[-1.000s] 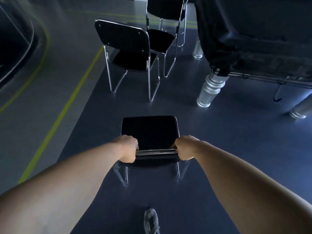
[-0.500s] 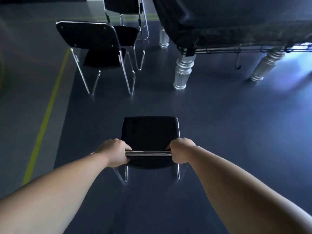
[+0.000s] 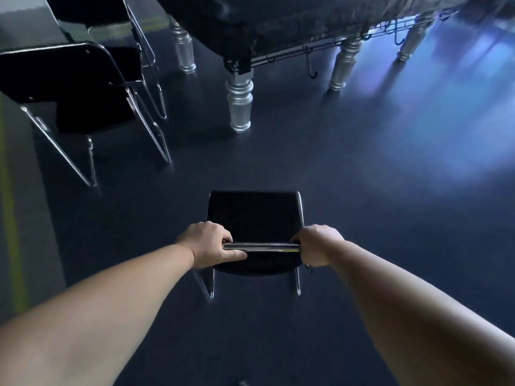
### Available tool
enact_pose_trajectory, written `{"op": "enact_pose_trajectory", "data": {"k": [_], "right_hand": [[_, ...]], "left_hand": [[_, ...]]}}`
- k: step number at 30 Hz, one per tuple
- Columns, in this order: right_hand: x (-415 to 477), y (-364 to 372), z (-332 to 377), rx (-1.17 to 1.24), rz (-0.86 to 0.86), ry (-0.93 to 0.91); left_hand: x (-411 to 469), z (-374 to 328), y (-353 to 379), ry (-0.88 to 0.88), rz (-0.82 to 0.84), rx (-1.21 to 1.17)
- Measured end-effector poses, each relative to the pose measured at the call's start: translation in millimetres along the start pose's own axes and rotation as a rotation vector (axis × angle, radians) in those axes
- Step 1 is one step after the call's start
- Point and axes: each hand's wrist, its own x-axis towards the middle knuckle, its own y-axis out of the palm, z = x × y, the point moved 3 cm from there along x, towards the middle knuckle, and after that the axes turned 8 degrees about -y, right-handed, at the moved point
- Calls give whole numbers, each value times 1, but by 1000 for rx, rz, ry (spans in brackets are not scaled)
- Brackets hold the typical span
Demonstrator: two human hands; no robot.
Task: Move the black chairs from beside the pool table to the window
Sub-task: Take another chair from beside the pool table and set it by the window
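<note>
Chrome backrest rail of the black chair [image 3: 255, 215] at lower centre is gripped by both hands. Left hand [image 3: 207, 244] and right hand [image 3: 317, 249] curl around its ends.

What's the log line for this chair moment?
left hand: grips held chair backrest | right hand: grips same backrest | other chairs: two, beside pool table

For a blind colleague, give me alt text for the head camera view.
Seen from above, the left hand and right hand grip the top rail of a black chair on dark floor. Two more black chairs stand ahead left, beside the covered pool table.
</note>
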Motion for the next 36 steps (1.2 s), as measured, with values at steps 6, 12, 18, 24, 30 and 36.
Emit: {"op": "enact_pose_trajectory", "data": {"k": [6, 12, 18, 24, 30, 36], "right_hand": [[-57, 42, 20, 214, -40, 110], [-101, 84, 58, 320, -190, 198], [-104, 94, 80, 310, -251, 295], [-87, 90, 102, 324, -263, 407], [-55, 71, 107, 197, -320, 460], [-27, 57, 95, 134, -506, 580]], "left_hand": [[-14, 1, 2, 126, -61, -7], [-25, 6, 13, 260, -140, 148], [-17, 16, 12, 358, -222, 236], [20, 27, -5, 530, -285, 281], [74, 32, -31, 677, -330, 287], [121, 25, -51, 826, -358, 282]]}}
